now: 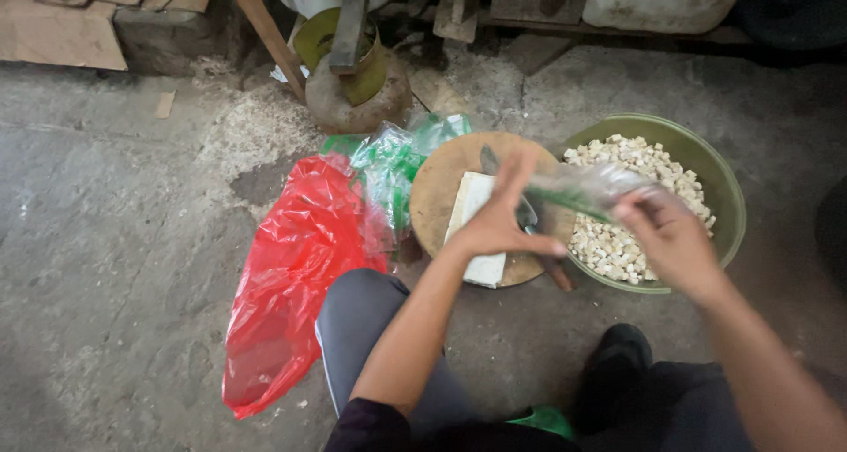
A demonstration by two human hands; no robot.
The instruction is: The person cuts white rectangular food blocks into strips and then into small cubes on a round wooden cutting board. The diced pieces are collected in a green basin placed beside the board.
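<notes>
My left hand (500, 212) hovers over a round wooden cutting board (438, 187), fingers spread, touching one end of a clear plastic wrapper (582, 187). My right hand (672, 236) grips the other end of that wrapper above a green bowl (725, 183) filled with small pale cubes (618, 240). A white block (474, 207) lies on the board under my left hand. A knife (532, 218) rests on the board, its handle toward me and its blade partly hidden by the hand.
A red plastic bag (287, 276) lies on the concrete floor at left, with green-and-clear bags (397, 156) beside the board. A rusty round object (353, 86), wood scraps and cardboard (62, 20) stand at the back. My knees and a black shoe (618, 355) are below.
</notes>
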